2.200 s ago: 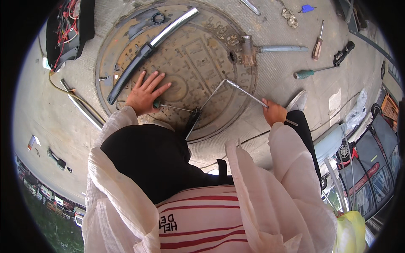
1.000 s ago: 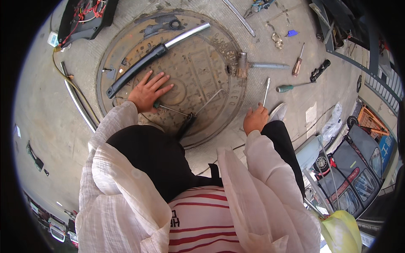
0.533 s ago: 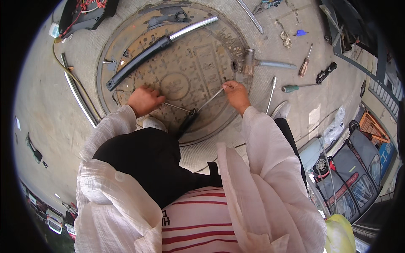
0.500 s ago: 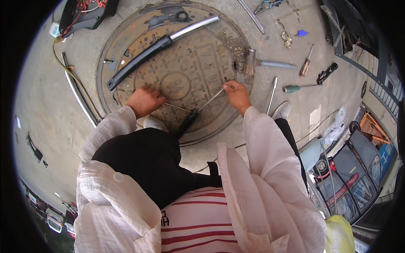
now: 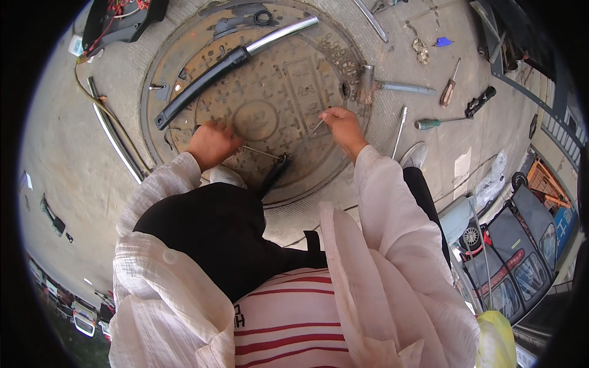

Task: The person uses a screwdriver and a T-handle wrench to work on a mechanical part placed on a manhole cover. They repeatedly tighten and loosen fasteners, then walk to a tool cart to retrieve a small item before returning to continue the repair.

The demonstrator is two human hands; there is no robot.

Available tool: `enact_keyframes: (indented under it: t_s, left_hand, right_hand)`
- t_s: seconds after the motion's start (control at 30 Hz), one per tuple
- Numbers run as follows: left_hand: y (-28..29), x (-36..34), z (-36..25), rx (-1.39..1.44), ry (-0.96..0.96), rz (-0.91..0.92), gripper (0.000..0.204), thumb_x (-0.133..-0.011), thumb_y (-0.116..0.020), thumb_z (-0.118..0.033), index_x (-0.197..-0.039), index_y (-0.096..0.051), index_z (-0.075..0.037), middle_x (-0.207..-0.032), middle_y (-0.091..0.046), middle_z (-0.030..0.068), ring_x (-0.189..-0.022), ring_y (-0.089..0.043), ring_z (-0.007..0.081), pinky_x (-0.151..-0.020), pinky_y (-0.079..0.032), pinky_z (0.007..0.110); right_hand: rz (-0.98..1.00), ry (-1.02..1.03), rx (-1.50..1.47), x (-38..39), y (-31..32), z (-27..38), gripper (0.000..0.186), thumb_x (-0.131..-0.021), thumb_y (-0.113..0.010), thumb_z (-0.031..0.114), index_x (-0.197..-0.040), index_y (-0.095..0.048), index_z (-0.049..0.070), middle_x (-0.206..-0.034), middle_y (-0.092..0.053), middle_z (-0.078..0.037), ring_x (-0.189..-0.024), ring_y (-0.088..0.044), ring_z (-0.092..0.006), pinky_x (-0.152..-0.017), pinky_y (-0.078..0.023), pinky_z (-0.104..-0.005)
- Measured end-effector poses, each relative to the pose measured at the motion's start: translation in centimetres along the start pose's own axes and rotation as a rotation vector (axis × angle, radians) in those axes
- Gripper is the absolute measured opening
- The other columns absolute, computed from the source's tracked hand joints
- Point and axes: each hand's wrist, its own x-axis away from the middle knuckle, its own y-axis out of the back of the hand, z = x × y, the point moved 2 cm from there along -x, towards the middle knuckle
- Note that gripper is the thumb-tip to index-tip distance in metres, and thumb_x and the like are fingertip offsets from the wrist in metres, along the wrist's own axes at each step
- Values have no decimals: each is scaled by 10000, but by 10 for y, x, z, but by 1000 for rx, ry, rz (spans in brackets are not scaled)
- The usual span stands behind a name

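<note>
My left hand [image 5: 213, 146] is closed around a screwdriver, its metal shaft [image 5: 261, 151] slanting down to the open end of a black tube [image 5: 273, 176]. Most of its handle is hidden in the fist; a dark end peeks out. Between thumb and fingers, my right hand [image 5: 343, 130] pinches a thin metal rod [image 5: 315, 129]. The rod points down-left toward the same tube mouth, but its lower end is blurred, so I cannot tell whether it touches. The tube's near end disappears beside my dark trouser leg.
A black-and-chrome shock absorber tube [image 5: 208, 83] lies across the round manhole cover [image 5: 257, 121]. To the right are a hammer [image 5: 367, 84], a metal rod [image 5: 399, 132], a green-handled screwdriver [image 5: 427, 124] and another screwdriver [image 5: 450, 86]. A chrome tube [image 5: 110, 132] lies left.
My right hand has moved slightly away from me, drawing the thin rod up from the tube mouth. The left hand with the screwdriver has barely moved.
</note>
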Motion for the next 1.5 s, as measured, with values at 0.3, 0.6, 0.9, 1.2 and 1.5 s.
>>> enact_keyframes:
  t_s: [0.3,0.6,0.9,1.2,1.5]
  left_hand:
    - [2,0,3,48,4,-6,192,-740,-720,-276,-897,-669,-177,-782,-577,31,-824,-613,224,-736,-471,369]
    - [3,3,4,84,29,-8,195,-729,-732,-252,-902,-676,-179,-800,-585,23,-829,-610,219,-753,-470,368]
    - [10,-3,9,64,49,29,141,-733,-722,-267,-848,-686,-195,-799,-606,24,-818,-623,217,-755,-465,367]
    - [9,0,9,124,51,-7,178,-718,-725,-213,-887,-679,-180,-806,-581,28,-835,-605,233,-771,-468,376]
    - [6,2,8,123,67,23,180,-732,-723,-232,-899,-679,-181,-821,-588,27,-841,-607,237,-769,-467,377]
  right_hand:
    - [125,-32,-504,10,-7,-18,229,-992,-548,139,-1189,-613,45,-923,-624,-22,-786,-559,-89,-684,-468,-232]
    - [56,71,-582,3,-9,-29,150,-1019,-488,138,-1114,-569,55,-1003,-663,-67,-772,-574,-92,-657,-470,-241]
    - [0,40,-372,5,-21,-8,180,-1006,-518,162,-1083,-556,4,-947,-655,-81,-724,-597,-110,-643,-491,-249]
    - [128,94,-307,-5,-25,7,190,-993,-534,154,-1056,-554,-24,-890,-654,-93,-699,-623,-124,-599,-504,-248]
    - [81,86,-165,-4,-26,13,184,-999,-488,121,-1073,-545,-38,-882,-660,-109,-681,-641,-142,-607,-537,-272]
